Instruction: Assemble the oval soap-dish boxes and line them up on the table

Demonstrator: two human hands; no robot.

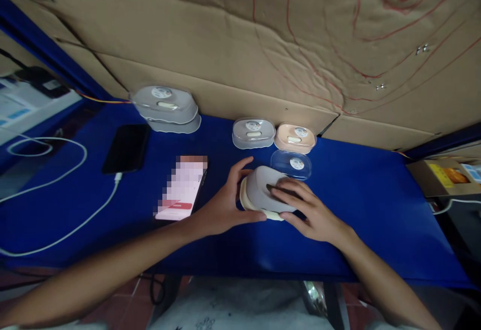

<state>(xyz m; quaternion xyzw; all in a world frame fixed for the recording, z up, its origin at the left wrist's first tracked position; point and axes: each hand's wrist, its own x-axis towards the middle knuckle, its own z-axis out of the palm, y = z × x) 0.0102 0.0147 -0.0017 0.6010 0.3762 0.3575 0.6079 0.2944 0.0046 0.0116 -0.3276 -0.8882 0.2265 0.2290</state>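
Between my two hands is a grey oval plastic box (259,182) with a cream rim, tilted above the blue table. My left hand (223,207) grips its left side, with the thumb along the lower edge and the fingers around the back. Over the grey surface and the right side curl the fingers of my right hand (313,212), its thumb near the cream rim. Just behind the box lies a clear oval lid (283,163) with a round white sticker. The inside of the held box is hidden from view.
A lidded grey box (253,133) and a peach box (295,138) stand at the cardboard wall (210,59). Stacked grey boxes (165,107) are further left. A lit phone (182,187) and a dark phone (127,148) on a white cable (101,205) lie left.
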